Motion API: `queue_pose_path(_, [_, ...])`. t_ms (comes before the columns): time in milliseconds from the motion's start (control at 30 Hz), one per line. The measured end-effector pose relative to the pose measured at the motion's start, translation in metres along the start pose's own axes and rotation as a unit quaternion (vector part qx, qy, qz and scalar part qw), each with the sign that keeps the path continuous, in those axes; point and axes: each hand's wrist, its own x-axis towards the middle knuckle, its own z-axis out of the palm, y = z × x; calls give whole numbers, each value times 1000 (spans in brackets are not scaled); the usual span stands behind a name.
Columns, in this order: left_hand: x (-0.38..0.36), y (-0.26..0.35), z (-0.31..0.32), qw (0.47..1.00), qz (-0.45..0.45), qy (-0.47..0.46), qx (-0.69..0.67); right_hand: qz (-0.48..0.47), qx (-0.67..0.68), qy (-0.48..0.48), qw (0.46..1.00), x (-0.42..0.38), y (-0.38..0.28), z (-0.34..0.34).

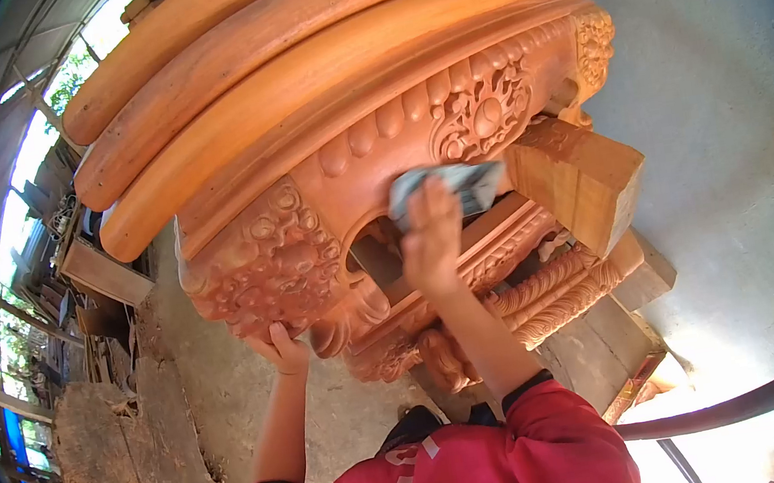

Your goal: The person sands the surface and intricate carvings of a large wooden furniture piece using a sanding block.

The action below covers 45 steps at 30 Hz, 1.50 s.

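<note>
Carved wooden piece (351, 188) is lying directly before the person, its long axis running from lower left to upper right, with rounded rails (335, 70) spanning its far side. At the left, the left hand (285, 355) is touching the lower edge of the floral corner carving (278, 266); its thumb is resting against the wood while the other fingers are partly disappearing below that edge, so how tightly they are closing cannot be told.

Toward the middle, a blue-grey pad (478, 187), possibly cloth or abrasive sheet, is lying below the bead row (391, 122). The right hand (434, 240) is overlapping this pad, its fingers extending nearly straight and pointing away from the person; motion blur is concealing whether they are pinching the pad or only pressing it. The pad's longer side is running crosswise to those fingers and showing on both sides of them.

Further right, the round rosette (486, 118) is sitting beyond and to the right of the right fingertips, the right hand being clearly nearer to it than the left. A square wooden block (578, 172) is projecting toward the person just beside the pad's right end.
</note>
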Motion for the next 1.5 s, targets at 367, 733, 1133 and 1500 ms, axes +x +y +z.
queue_pose_path(367, [-5,-2,2,999,15,28,-6,287,-125,-79,946,-72,70,-5])
queue_pose_path(733, [-11,-2,2,997,33,47,58,128,-213,-359,900,-122,24,5])
queue_pose_path(1133, [-8,-1,4,999,22,21,-21,64,-70,-390,916,-123,47,-11])
queue_pose_path(1500, [-8,-3,5,998,57,38,0,29,-222,-423,878,-127,13,-23])
